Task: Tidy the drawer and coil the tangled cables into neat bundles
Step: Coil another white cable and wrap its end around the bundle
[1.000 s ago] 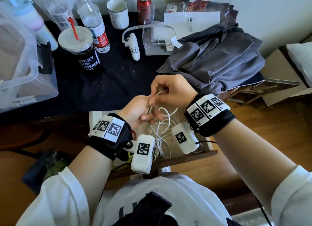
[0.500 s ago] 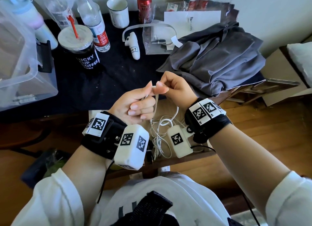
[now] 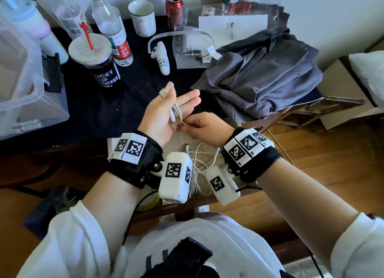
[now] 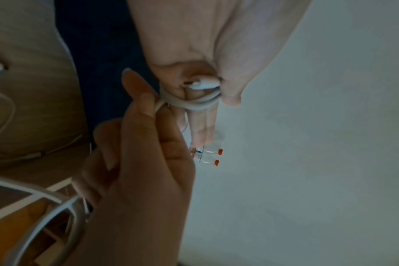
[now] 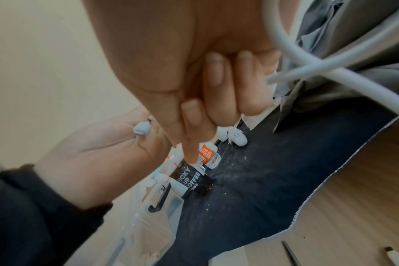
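My left hand (image 3: 166, 113) is held palm up above the open wooden drawer (image 3: 247, 191), thumb and fingers straight. A white cable (image 3: 176, 111) is looped from the thumb across the palm and round the fingers, its plug lying on the palm. In the left wrist view the loops (image 4: 194, 104) circle the fingers. My right hand (image 3: 199, 126) sits just below and right of it and pinches the cable's free run at the palm's edge. More tangled white cables (image 3: 199, 163) lie in the drawer beneath both wrists.
On the black cloth behind stand a coffee cup (image 3: 97, 66) with a red straw, a water bottle (image 3: 112, 28), a mug (image 3: 142, 18) and a can (image 3: 174, 9). A white controller (image 3: 161, 59) lies there too. Grey clothing (image 3: 259, 74) lies right, a clear box (image 3: 20, 80) left.
My left hand has risen from the drawer and opened from a fist to a flat, upturned palm with cable loops on it. My right hand has dropped below it, still pinching the cable.
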### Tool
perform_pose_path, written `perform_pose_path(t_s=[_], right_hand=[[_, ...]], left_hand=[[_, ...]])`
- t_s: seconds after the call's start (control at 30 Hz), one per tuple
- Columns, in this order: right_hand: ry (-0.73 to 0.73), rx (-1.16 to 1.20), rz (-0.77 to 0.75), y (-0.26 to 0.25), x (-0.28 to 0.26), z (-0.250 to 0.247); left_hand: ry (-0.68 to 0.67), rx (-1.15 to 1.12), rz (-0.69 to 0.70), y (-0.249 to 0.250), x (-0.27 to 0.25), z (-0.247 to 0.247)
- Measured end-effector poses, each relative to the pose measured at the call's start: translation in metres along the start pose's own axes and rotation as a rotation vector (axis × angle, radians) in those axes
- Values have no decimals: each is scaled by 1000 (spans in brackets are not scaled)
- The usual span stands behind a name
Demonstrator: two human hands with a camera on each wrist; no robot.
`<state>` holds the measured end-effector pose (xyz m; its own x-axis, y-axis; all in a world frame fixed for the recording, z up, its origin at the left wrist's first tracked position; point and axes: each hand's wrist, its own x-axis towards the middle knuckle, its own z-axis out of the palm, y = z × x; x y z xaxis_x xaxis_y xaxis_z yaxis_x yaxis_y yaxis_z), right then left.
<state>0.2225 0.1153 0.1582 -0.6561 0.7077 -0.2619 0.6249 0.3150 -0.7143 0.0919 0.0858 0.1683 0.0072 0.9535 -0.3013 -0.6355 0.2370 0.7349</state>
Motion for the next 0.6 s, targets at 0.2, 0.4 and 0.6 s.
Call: perform_pose_path(t_s=[0.2,0.4,0.6], right_hand=[[-53,-184,15,1,-2,1],[26,-66,-29,1,-3,0],[133,-27,-128,3,3,-12]], left_hand=[[12,205,14,-9,2,-5],[133,435,-24,-11,8,-21],[-60,671,-318,-11,-2,-19]])
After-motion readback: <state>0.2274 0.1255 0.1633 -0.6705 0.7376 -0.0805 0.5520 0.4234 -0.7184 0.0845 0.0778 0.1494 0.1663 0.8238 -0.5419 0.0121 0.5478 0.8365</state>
